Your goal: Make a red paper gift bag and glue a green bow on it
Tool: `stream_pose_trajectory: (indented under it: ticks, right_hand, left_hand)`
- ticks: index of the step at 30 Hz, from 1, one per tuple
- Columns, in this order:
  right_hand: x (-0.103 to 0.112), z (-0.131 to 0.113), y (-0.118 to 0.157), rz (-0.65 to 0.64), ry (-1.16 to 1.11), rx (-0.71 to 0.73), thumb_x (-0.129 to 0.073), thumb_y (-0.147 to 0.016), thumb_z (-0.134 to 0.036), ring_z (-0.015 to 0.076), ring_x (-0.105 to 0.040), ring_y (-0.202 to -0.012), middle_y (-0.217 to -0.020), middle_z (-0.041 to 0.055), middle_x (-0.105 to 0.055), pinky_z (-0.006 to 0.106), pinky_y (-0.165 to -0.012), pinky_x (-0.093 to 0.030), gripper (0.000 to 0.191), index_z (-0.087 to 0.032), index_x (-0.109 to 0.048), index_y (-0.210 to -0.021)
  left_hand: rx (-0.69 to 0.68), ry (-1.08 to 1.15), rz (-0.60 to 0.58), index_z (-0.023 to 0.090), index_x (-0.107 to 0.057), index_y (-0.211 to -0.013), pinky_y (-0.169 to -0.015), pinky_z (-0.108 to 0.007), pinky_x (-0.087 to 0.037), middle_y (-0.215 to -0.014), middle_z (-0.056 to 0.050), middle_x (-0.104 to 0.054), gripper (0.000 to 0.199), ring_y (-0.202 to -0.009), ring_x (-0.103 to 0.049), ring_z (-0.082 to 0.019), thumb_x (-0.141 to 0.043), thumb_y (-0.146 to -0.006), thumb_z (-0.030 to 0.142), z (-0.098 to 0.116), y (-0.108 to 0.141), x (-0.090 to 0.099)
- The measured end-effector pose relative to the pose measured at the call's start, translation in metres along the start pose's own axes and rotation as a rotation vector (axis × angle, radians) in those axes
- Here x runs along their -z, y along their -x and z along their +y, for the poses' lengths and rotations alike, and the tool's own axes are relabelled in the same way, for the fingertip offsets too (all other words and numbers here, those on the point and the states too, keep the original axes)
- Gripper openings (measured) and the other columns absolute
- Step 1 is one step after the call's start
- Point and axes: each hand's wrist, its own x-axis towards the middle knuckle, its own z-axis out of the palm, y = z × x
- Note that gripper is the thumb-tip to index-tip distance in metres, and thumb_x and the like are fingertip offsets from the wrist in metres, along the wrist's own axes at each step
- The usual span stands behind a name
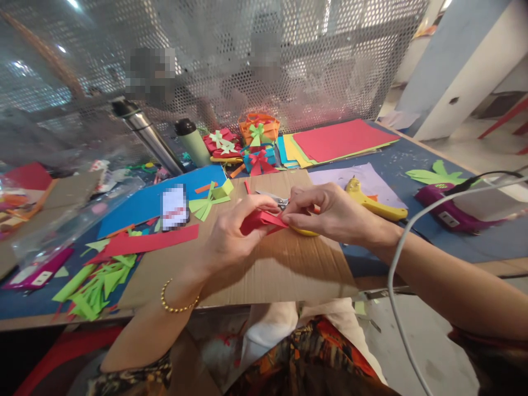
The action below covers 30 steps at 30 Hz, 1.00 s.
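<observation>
Between my two hands is a folded piece of red paper (264,219), held above a sheet of brown cardboard (247,280). My left hand (239,228) is wrapped round its left part. With thumb and fingers, my right hand (322,209) pinches the right end. Scissors (282,202) lie just behind the hands, their blades showing and their yellow handle partly covered by my right hand. A green paper bow (210,203) rests on the cardboard to the left. Right of my right hand, a yellow glue gun (373,203) lies on a lilac sheet (330,177).
Finished paper bows and baskets (258,146) stand at the back beside stacked coloured sheets (346,140). Left are a phone (174,206), red strips (152,241) and green scraps (103,283). A steel flask (150,137) and green bottle (193,143) stand behind. A white cable (394,269) crosses my right forearm.
</observation>
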Motion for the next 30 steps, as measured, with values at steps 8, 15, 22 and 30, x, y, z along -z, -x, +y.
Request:
stream_pose_trajectory:
  ticks: [8, 15, 22, 30]
  right_hand:
    - [-0.006, -0.001, 0.003, 0.067, 0.084, 0.028, -0.066, -0.088, -0.016, 0.0091, -0.054, -0.062, -0.067, -0.0012, -0.064, 0.026, -0.061, -0.039, 0.020, -0.017, -0.078, -0.072]
    - [-0.007, -0.003, 0.003, 0.018, 0.046, -0.008, -0.065, -0.087, -0.016, 0.0091, -0.053, -0.063, -0.067, -0.0010, -0.064, 0.025, -0.061, -0.039, 0.020, -0.017, -0.076, -0.071]
    - [-0.011, 0.000, 0.003, 0.026, 0.013, 0.021, -0.064, -0.088, -0.016, 0.0080, -0.048, -0.060, -0.065, -0.0022, -0.063, 0.025, -0.059, -0.036, 0.020, -0.016, -0.075, -0.071]
    - [-0.014, -0.004, 0.004, 0.055, 0.191, 0.056, -0.063, -0.087, -0.010, 0.0076, -0.048, -0.058, -0.063, -0.0036, -0.059, 0.024, -0.059, -0.035, 0.018, -0.016, -0.071, -0.072]
  left_hand:
    - [-0.318, -0.177, 0.020, 0.022, -0.070, -0.111, -0.092, -0.029, -0.059, -0.116, -0.006, -0.076, 0.020, -0.106, -0.072, -0.015, -0.066, -0.099, 0.005, 0.000, -0.002, -0.003]
    - [-0.281, -0.081, 0.021, 0.022, -0.073, -0.104, -0.088, -0.029, -0.060, -0.113, -0.005, -0.076, 0.019, -0.100, -0.073, -0.015, -0.072, -0.095, 0.006, -0.001, 0.000, -0.003]
    - [-0.231, 0.003, 0.026, 0.024, -0.075, -0.098, -0.090, -0.033, -0.063, -0.113, -0.005, -0.076, 0.008, -0.100, -0.074, -0.018, -0.078, -0.094, 0.018, 0.001, 0.002, -0.002]
    - [-0.256, -0.028, 0.007, 0.023, -0.073, -0.099, -0.087, -0.030, -0.062, -0.109, -0.005, -0.073, 0.011, -0.100, -0.073, -0.016, -0.073, -0.096, 0.012, -0.002, 0.000, 0.000]
